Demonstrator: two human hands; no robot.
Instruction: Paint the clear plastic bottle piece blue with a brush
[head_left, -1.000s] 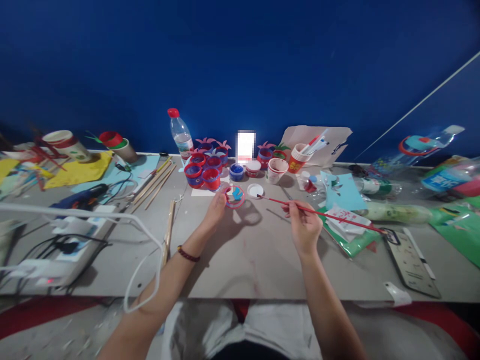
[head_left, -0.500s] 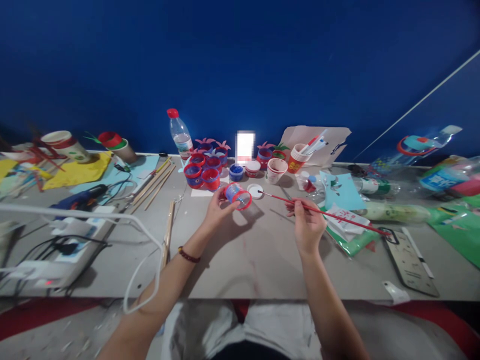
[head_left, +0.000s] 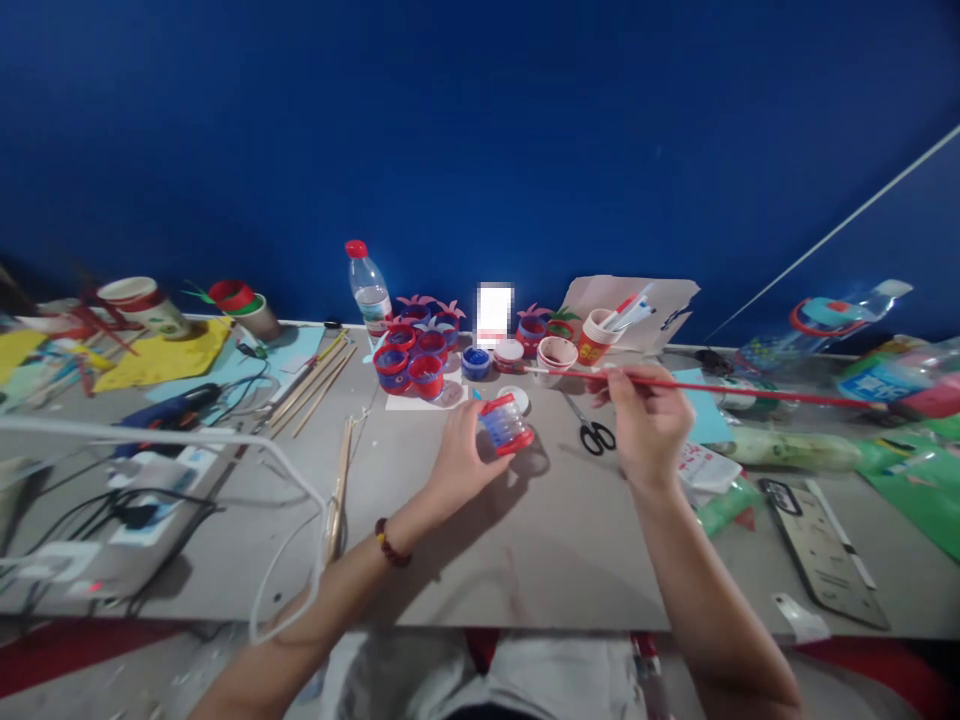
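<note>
My left hand (head_left: 459, 455) grips a small clear plastic cup (head_left: 507, 426) with red rims, tilted on its side and partly painted blue. A long red paintbrush (head_left: 720, 385) is pinched in my right hand (head_left: 651, 425), held nearly level. Its tip lies in line with a paper cup (head_left: 556, 356) stained red inside; whether they touch I cannot tell. Just beyond the held cup are an open pot of blue paint (head_left: 476, 362), a red pot with a white lid (head_left: 508, 354) and a loose white lid (head_left: 514, 401). Several red-and-blue painted cups (head_left: 426, 376) stand to the left.
Scissors (head_left: 596, 436) lie left of my right hand. A phone (head_left: 821, 555) rests at the right. A water bottle (head_left: 369, 290) stands at the back. Wooden sticks (head_left: 315, 390), a power strip (head_left: 161, 510) and a white cable (head_left: 300, 470) occupy the left side.
My right hand has moved up and right, taking the brush tip from near the loose lid towards the paper cup. The left hand has turned the plastic cup and brought it slightly right and nearer. The scissors are more exposed.
</note>
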